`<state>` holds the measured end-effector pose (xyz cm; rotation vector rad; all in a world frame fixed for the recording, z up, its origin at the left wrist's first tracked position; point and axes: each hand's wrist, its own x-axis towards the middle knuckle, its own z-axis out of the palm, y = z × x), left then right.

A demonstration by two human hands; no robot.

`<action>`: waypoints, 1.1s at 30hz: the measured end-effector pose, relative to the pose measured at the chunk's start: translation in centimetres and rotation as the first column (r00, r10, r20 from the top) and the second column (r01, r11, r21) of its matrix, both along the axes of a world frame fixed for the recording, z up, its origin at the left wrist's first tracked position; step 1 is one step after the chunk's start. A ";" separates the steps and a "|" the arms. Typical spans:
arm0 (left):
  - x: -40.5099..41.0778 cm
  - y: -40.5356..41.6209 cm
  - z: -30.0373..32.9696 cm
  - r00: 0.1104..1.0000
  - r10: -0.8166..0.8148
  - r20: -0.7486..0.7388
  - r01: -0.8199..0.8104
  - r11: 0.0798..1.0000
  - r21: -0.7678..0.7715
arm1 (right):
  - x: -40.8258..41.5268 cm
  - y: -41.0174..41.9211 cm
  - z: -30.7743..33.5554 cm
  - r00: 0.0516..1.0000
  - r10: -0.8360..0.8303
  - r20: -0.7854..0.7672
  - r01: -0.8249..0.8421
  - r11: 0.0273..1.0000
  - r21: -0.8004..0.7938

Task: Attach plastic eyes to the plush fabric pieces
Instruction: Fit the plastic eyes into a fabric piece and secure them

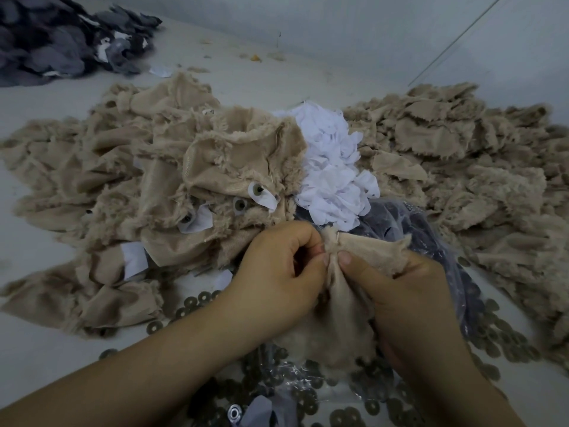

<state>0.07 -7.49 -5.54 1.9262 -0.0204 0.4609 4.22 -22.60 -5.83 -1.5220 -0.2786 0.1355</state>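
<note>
Both hands are low in the middle, working on 1 tan plush fabric piece (345,306). The left hand (277,272) has its fingers curled in and pinches the top fold of the piece. The right hand (409,300) pinches the same fold from the other side, thumb on top, and the rest of the piece hangs down between the 2 hands.

Just behind the hands is a big heap of tan plush pieces (138,186). Some of them have a white patch with a washer (257,189) on it. Beside it sits a bunch of white fabric patches (332,167). A second tan pile (462,155) lies to the right.

Under the hands is a clear plastic bag (409,223) with dark stuff inside. Lots of round loose washers (492,337) are spread on the white table (46,349). A dark grey fabric pile (55,35) sits far back on the left.
</note>
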 end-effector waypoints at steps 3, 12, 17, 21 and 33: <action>-0.1 -0.2 -0.3 0.999 0.002 -0.040 -0.008 0.991 -0.134 | -0.1 0.1 0.2 0.980 -0.110 0.164 0.131 0.984 -0.124; -0.1 -0.5 -0.3 0.990 -0.054 -0.129 0.006 0.939 -0.345 | 0.1 -0.1 0.0 0.989 -0.113 0.099 0.124 0.985 -0.120; 0.0 -0.2 0.2 0.978 -0.101 -0.183 0.004 0.885 -0.466 | 0.1 0.0 0.1 0.999 -0.054 -0.005 0.054 0.998 -0.046; 0.3 0.0 0.7 0.932 -0.195 -0.306 -0.035 0.791 -0.611 | 0.1 0.1 0.0 0.998 -0.061 -0.031 0.059 0.996 -0.063; -0.4 -0.7 -0.2 0.890 0.023 0.455 -0.222 0.894 0.390 | 0.4 0.1 0.3 0.977 0.004 -0.214 -0.018 0.998 -0.064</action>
